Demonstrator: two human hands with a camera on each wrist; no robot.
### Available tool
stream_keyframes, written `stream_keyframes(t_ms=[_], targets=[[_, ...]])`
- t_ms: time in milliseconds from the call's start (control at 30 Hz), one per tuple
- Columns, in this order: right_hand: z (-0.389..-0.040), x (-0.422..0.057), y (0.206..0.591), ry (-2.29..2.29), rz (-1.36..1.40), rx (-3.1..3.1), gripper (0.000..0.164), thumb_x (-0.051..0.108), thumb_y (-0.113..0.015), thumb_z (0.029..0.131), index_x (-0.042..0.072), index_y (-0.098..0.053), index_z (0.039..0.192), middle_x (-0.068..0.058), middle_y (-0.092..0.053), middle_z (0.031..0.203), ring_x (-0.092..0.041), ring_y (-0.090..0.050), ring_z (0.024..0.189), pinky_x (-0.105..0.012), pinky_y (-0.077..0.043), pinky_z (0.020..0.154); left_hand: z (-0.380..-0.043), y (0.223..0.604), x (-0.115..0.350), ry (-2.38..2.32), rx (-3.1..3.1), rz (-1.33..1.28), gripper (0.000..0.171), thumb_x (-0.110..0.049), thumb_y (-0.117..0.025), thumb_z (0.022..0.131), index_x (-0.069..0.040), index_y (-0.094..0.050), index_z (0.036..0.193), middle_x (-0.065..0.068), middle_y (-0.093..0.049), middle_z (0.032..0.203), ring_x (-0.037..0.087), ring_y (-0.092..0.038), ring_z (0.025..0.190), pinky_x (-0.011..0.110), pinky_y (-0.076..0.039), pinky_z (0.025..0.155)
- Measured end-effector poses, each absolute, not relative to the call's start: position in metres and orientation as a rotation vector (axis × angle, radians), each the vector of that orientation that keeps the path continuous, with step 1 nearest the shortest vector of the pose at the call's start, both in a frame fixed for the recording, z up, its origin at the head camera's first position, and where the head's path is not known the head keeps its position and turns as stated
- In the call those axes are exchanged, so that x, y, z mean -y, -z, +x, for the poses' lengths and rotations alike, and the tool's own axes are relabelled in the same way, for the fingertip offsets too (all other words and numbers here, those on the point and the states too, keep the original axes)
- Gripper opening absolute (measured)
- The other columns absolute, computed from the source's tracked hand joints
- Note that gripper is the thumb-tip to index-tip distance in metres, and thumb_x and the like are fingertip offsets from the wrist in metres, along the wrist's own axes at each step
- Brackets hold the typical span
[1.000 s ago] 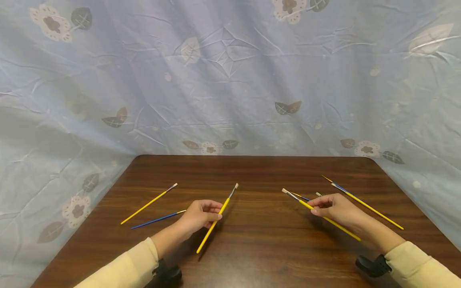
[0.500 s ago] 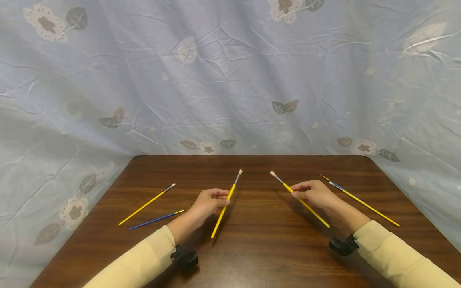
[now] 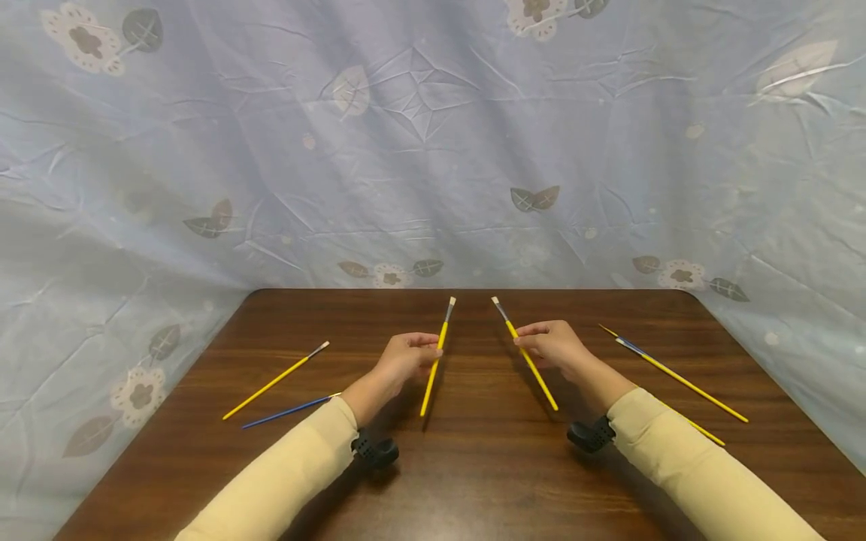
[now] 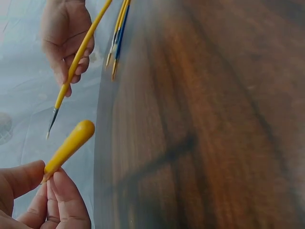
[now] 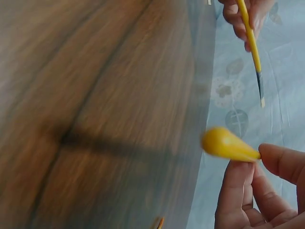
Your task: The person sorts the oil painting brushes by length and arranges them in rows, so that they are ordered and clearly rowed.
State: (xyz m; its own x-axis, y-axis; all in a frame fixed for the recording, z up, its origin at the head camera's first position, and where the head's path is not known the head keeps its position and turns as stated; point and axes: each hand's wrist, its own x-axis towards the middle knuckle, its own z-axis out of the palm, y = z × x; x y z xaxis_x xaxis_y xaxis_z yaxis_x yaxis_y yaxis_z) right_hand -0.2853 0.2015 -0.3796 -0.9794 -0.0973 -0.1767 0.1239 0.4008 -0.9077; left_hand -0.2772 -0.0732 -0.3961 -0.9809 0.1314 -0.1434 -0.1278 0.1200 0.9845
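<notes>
In the head view my left hand (image 3: 404, 359) pinches the yellow handle of a flat paintbrush (image 3: 433, 379), its pale bristles pointing to the far edge. Mirroring it, my right hand (image 3: 556, 347) pinches another yellow-handled paintbrush (image 3: 537, 373). Both brushes are held over the table, bristle ends leaning towards each other with a gap between. The left wrist view shows the rounded handle end (image 4: 71, 145) between thumb and fingertips. A similar handle end (image 5: 226, 144) sticks out of the right fingers in the right wrist view.
On the brown wooden table (image 3: 473, 481) lie a yellow brush (image 3: 271, 385) and a blue brush (image 3: 287, 412) at left. Another yellow brush (image 3: 697, 387) lies at right, crossing a blue one. A yellow handle (image 3: 707, 434) shows past the right sleeve. Flowered cloth (image 3: 433, 173) hangs behind.
Both hands have moved forward and inward with their paintbrushes, bringing the bristle ends closer together near the far edge. The brushes lying on the table stay put.
</notes>
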Motion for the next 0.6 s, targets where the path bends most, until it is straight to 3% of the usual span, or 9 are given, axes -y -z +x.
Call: stream_keyframes(t_ms=[167,500,600], targets=[[-0.295,-0.187,0.378,1.673,0.076,-2.413,0.04,0.018,-0.066,0.094,-0.002,-0.06,0.127,-0.017,-0.063,0.119,-0.024,-0.06,0.1,-0.039,-0.056,0.082,-0.287,0.396,0.068,-1.988,-2.195,-0.03,0.03,-0.004,-0.068,0.09,0.002,-0.065,0.12,0.01,-0.066,0.102,0.016,-0.062,0.084,0.032,-0.057,0.072],[-0.318,-0.165,0.381,1.797,0.168,-2.351,0.034,0.012,-0.068,0.092,-0.002,-0.063,0.123,-0.014,-0.062,0.114,-0.026,-0.058,0.101,-0.043,-0.054,0.087,-0.311,0.403,0.06,-2.031,-2.212,-0.09,0.029,-0.001,-0.068,0.089,0.004,-0.066,0.118,0.013,-0.066,0.106,0.02,-0.062,0.09,0.041,-0.057,0.079],[-0.324,-0.161,0.386,1.818,0.184,-2.344,0.034,0.012,-0.068,0.092,-0.002,-0.062,0.123,-0.015,-0.063,0.115,-0.024,-0.06,0.098,-0.038,-0.056,0.082,-0.316,0.405,0.057,-2.025,-2.228,-0.132,0.028,0.0,-0.068,0.089,0.003,-0.067,0.117,0.014,-0.066,0.107,0.021,-0.063,0.092,0.039,-0.058,0.078]])
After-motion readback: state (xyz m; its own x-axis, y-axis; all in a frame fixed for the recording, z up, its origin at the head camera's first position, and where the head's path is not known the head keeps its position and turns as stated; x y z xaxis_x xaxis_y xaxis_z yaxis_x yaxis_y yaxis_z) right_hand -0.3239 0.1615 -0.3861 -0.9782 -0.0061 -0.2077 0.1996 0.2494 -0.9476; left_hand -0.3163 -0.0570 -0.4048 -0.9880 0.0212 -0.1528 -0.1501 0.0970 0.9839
